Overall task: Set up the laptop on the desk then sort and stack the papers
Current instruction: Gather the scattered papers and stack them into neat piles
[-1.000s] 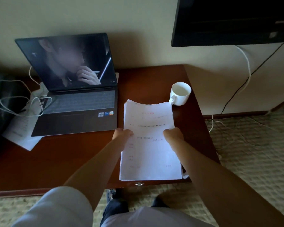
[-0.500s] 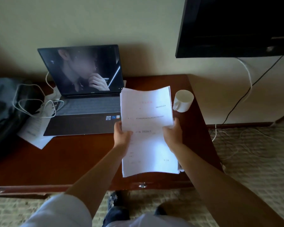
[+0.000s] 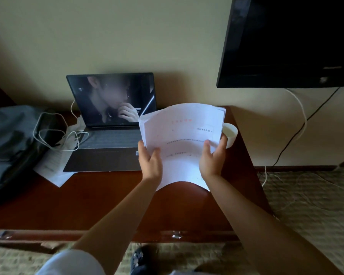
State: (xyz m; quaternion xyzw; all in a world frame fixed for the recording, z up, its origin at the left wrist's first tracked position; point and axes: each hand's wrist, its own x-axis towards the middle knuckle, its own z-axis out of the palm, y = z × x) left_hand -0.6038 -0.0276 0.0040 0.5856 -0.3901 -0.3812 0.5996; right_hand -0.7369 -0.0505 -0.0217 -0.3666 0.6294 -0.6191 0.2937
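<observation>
White papers [image 3: 182, 143] are gripped off the counter [image 3: 99, 197] by both hands [image 3: 149, 163] [image 3: 212, 158]; laptop [image 3: 109, 124] stands open, stacking unfinished.

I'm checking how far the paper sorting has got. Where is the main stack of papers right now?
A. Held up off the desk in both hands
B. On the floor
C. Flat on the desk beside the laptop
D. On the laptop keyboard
A: the left hand and right hand grip the stack of papers by its sides, bowed and raised above the desk.
</observation>
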